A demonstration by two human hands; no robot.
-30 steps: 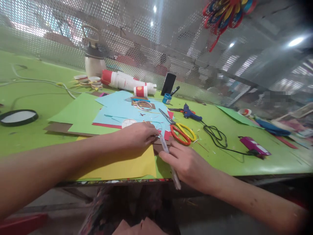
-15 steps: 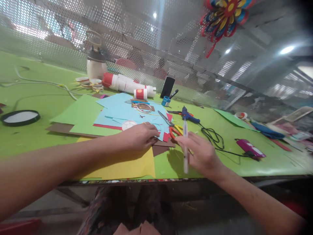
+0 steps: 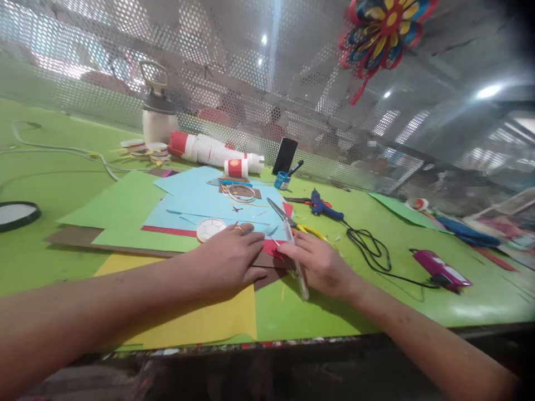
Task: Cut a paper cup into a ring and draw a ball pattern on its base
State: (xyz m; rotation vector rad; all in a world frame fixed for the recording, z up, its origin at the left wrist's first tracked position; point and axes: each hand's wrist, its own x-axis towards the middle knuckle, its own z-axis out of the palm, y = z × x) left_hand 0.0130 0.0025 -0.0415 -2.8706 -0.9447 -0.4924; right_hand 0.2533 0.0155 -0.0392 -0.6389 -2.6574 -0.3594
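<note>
My left hand (image 3: pixel 228 259) lies flat, palm down, on the stacked coloured paper, its fingers over a brown sheet (image 3: pixel 267 267) and the edge of a red sheet (image 3: pixel 273 245). A ring shows on one finger. My right hand (image 3: pixel 321 264) rests beside it on the green table, fingers closed around a thin clear pen (image 3: pixel 296 262) whose tip points up toward the red sheet. Scissors with yellow and orange handles (image 3: pixel 292 221) lie just behind my right hand, partly hidden by it. A yellow sheet (image 3: pixel 200 320) lies under my left forearm.
Light blue (image 3: pixel 209 197) and green (image 3: pixel 121 203) sheets spread behind my hands. A blue glue gun (image 3: pixel 324 205) with black cable (image 3: pixel 371 250), a pink device (image 3: pixel 438 267), white tubes (image 3: pixel 209 149), a white jug (image 3: pixel 156 114), a phone (image 3: pixel 285 156) and a black-rimmed disc (image 3: pixel 14 214) lie around. Perforated metal screen behind.
My right hand, lifted over the scissors half a second ago, has come back down beside my left hand with the pen. The camera has tipped closer to the table.
</note>
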